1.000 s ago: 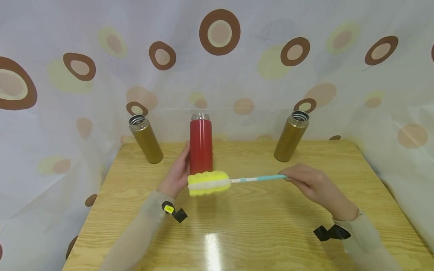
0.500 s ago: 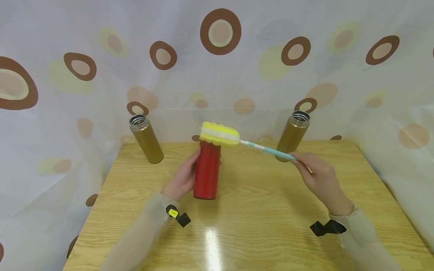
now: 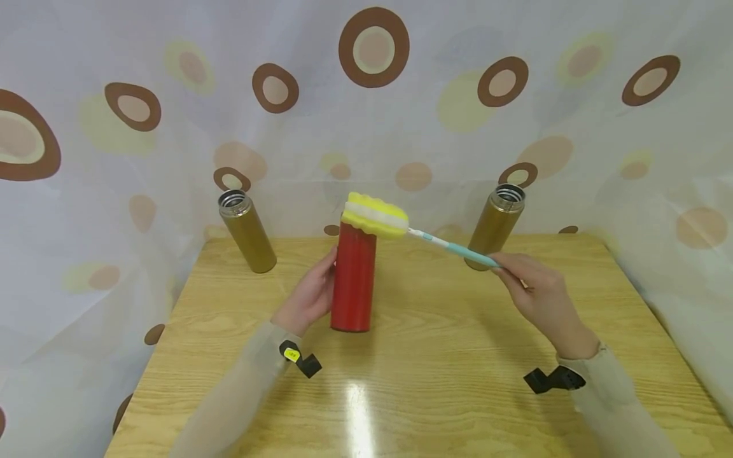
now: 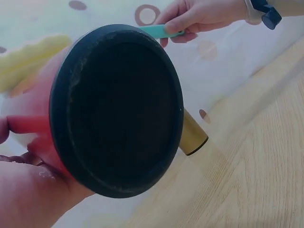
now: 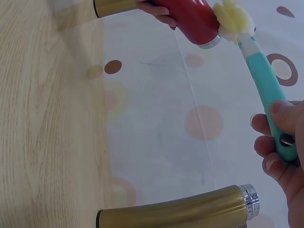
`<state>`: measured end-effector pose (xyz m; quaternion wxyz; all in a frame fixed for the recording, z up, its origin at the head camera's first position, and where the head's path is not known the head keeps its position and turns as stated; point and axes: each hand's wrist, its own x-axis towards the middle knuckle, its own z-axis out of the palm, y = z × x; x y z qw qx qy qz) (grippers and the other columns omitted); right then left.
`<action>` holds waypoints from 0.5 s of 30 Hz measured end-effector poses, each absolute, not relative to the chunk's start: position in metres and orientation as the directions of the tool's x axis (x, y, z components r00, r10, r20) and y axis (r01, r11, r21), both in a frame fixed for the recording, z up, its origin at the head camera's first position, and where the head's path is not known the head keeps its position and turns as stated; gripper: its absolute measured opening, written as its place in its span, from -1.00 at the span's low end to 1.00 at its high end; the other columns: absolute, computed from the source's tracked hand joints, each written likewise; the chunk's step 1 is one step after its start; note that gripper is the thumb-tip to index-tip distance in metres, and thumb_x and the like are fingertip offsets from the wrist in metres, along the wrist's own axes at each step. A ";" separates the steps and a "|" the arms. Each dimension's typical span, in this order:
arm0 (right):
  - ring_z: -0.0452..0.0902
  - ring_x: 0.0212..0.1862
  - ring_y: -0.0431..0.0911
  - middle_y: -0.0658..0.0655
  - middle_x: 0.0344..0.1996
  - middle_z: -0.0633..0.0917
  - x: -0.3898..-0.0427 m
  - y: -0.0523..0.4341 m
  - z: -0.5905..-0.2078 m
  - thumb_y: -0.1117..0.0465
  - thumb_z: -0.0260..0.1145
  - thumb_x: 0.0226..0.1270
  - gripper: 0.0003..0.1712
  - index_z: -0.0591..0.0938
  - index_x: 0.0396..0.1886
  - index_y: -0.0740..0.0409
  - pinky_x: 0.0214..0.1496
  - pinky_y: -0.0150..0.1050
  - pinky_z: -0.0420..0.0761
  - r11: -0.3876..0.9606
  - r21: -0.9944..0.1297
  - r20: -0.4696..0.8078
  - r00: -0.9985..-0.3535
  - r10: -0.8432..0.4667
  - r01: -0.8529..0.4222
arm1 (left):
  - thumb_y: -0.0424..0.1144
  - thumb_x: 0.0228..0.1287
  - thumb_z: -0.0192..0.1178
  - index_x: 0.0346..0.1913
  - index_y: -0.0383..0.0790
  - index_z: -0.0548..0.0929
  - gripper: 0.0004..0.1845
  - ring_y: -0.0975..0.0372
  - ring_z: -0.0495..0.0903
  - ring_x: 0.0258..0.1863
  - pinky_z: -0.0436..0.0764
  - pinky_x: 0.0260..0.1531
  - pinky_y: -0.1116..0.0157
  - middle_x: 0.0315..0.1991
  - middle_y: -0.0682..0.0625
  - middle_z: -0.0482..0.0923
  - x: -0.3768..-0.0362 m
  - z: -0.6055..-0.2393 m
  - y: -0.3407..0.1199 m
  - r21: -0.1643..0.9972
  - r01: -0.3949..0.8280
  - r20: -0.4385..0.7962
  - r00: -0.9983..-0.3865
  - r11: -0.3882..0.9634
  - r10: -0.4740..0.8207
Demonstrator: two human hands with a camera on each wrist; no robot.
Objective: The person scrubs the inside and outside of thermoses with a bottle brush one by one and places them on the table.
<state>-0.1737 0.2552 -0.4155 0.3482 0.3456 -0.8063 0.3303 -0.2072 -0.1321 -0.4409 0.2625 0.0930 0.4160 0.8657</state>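
Observation:
My left hand point(image 3: 312, 296) grips a red bottle point(image 3: 354, 280) near the table's middle. It is held roughly upright. The left wrist view shows the bottle's black base point(image 4: 118, 109) in full, off the wood. My right hand point(image 3: 538, 296) pinches the teal handle point(image 3: 458, 251) of a bottle brush. Its yellow and white sponge head point(image 3: 375, 215) lies across the bottle's mouth. The right wrist view shows the sponge point(image 5: 232, 19) against the steel rim of the red bottle point(image 5: 194, 19), with my fingers point(image 5: 280, 142) curled round the handle point(image 5: 266, 85).
Two open gold bottles stand at the back of the wooden table point(image 3: 435, 381), one at the left point(image 3: 247, 232) and one at the right point(image 3: 495, 228). A spotted white curtain point(image 3: 372, 114) closes in the back and both sides.
My right hand has lifted the brush from in front of the red bottle up to its mouth. My left hand has drawn the bottle a little nearer to me.

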 end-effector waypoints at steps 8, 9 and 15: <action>0.63 -0.02 -0.42 0.18 -0.22 0.83 -0.172 0.258 -0.417 -0.08 0.16 0.62 -0.47 0.81 -0.08 0.28 0.07 -0.63 0.53 0.511 -0.269 0.770 -0.501 -0.395 -0.816 | 0.14 0.69 -0.21 0.19 0.07 0.54 -0.61 0.34 0.59 0.07 0.58 0.14 0.33 0.06 0.17 0.62 -0.208 -0.438 -0.132 0.734 -0.379 -0.068 -0.866 -0.563 0.495; 0.64 -0.02 -0.41 0.18 -0.23 0.83 -0.171 0.259 -0.418 -0.08 0.16 0.62 -0.47 0.81 -0.08 0.29 0.06 -0.63 0.54 0.505 -0.265 0.767 -0.497 -0.406 -0.822 | 0.14 0.69 -0.20 0.20 0.06 0.55 -0.60 0.34 0.59 0.07 0.58 0.15 0.33 0.06 0.17 0.62 -0.208 -0.438 -0.132 0.726 -0.380 -0.070 -0.870 -0.573 0.487; 0.61 0.04 -0.47 0.17 -0.22 0.83 -0.164 0.263 -0.422 -0.07 0.17 0.62 -0.48 0.81 -0.07 0.29 0.07 -0.62 0.55 0.462 -0.311 0.717 -0.524 -0.459 -0.830 | 0.13 0.69 -0.22 0.25 0.10 0.52 -0.60 0.33 0.60 0.07 0.57 0.16 0.30 0.06 0.17 0.63 -0.208 -0.433 -0.135 0.706 -0.369 -0.084 -0.891 -0.604 0.445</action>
